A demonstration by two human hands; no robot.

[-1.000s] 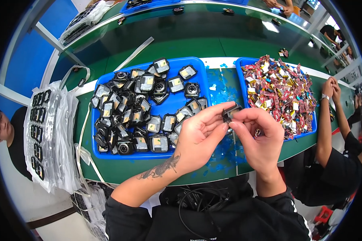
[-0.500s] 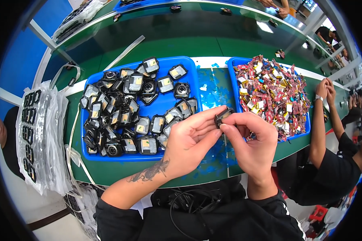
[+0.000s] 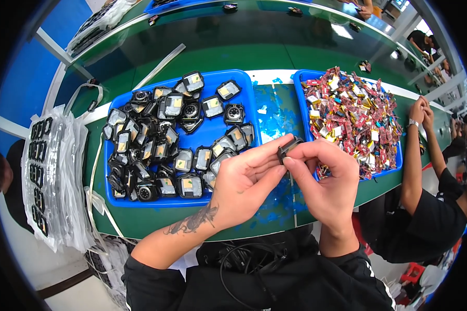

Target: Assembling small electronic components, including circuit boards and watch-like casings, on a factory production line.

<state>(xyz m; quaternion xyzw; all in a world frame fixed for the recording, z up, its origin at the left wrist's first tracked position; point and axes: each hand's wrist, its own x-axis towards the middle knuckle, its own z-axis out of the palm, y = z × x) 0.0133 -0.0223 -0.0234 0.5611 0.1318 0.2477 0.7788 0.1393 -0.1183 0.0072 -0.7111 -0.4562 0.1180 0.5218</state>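
left tray [image 3: 210, 136] holds cases [image 3: 182, 160], right tray [image 3: 302, 103] parts [image 3: 353, 122]

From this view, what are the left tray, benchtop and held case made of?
Tray: likely plastic, semi-gloss; even blue, rounded moulded-looking rim. Benchtop: smooth, satin green; vinyl or laminate, unclear. Case: probably plastic; dark, slight shine, mostly covered.

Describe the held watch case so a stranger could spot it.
On the green table, find the strip between the left blue tray and the right blue tray. Over it, the left hand and right hand meet at a small black watch case. Both hands hold it, whereas similar cases lie loose in the left tray.
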